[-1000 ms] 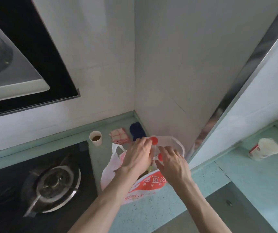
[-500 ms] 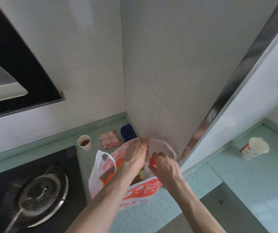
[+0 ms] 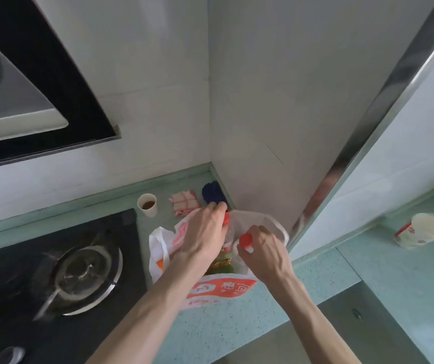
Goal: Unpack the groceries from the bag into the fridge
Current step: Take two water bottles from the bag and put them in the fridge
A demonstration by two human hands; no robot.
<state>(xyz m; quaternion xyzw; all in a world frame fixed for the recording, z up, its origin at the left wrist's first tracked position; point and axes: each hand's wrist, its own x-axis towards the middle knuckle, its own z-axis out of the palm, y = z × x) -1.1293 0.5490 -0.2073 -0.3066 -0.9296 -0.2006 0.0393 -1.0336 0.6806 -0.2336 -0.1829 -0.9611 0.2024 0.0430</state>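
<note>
Because the white-and-orange plastic grocery bag (image 3: pixel 218 287) sits slumped near the green counter's (image 3: pixel 236 324) back corner, both hands work at its mouth. The left hand (image 3: pixel 202 237) curls around one red-capped bottle (image 3: pixel 226 232), apparently steadying it, while the right hand (image 3: pixel 263 254) pinches another red-capped bottle (image 3: pixel 244 243), likely to lift it.

We are in a home kitchen. We see a black gas stove (image 3: pixel 61 279) with a round burner set into a pale green counter (image 3: pixel 236 319), and a big range hood (image 3: pixel 26 82) above it. A paper cup (image 3: pixel 147 204) and folded cloths (image 3: pixel 184 202) sit by the tiled wall (image 3: pixel 145 74).

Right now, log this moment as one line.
stage: unpacking | left hand: on red-capped bottle in bag | right hand: gripping second red-capped bottle | bag: open on counter | fridge: unseen
</note>
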